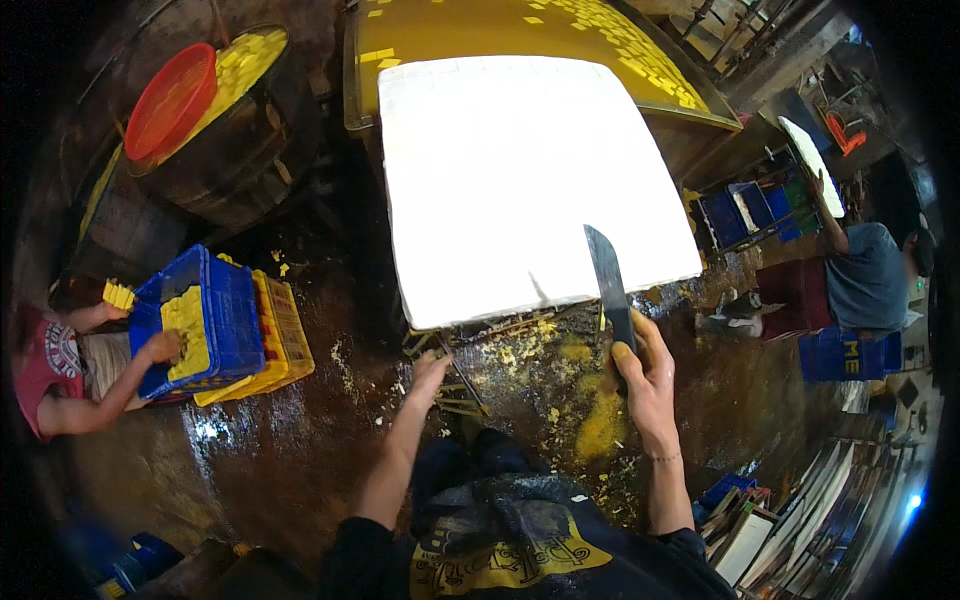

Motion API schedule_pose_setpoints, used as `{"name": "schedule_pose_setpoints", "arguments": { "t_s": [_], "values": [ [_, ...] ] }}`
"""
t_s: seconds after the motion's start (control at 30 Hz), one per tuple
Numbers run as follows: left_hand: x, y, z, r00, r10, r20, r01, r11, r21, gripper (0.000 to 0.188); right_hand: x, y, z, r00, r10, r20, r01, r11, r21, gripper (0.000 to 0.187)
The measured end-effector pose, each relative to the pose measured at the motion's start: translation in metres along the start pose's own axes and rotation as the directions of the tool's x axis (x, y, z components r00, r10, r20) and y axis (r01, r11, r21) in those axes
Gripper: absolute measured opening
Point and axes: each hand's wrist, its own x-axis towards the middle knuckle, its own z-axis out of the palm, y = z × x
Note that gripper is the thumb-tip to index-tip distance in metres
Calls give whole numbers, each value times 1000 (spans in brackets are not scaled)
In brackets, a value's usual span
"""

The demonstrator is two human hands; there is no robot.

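Observation:
My right hand (648, 385) is wrapped round the dark handle of a large knife (607, 275), its broad blade pointing up and away over the near right part of a white slab. This slab (520, 170), smooth and tofu-like, lies flat in front of me, its top washed out by light. My left hand (430, 375) is just below the slab's near left corner, fingers curled in. A thin dark rod (468, 385) runs close beside those fingers; whether they hold it or anything else cannot be made out.
Beyond the slab stands a vat (450, 30) of yellow liquid with floating yellow pieces. At left, a person puts yellow blocks into a blue crate (232, 310), near a drum with a red basket (172, 105). At right, another person (860, 270) holds a white slab. Yellow crumbs litter the wet floor (330, 450).

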Motion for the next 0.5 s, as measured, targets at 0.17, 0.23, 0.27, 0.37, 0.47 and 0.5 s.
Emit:
{"name": "schedule_pose_setpoints", "arguments": {
  "t_s": [0.17,0.23,0.27,0.37,0.47,0.5],
  "values": [
    [50,58,-123,994,105,-44,-112,965,-238,66,97,-43,98,983,56,176,-50,998,-42,44],
    [65,133,-154,970,243,-16,-228,884,-408,63,151,-49,150,991,46,125,-23,983,-184,34],
    [69,170,-167,943,334,-1,-296,835,-464,64,179,-47,179,994,10,107,10,982,-186,32],
    [94,273,-204,857,515,-18,-447,725,-524,65,256,-41,273,979,-176,106,205,869,-450,22],
    [116,344,-218,771,636,15,-493,612,-619,55,315,-34,346,947,-316,50,278,737,-616,20],
    [127,362,-223,747,665,5,-535,605,-590,54,333,-32,364,940,-340,26,276,712,-646,20]
  ]
}}
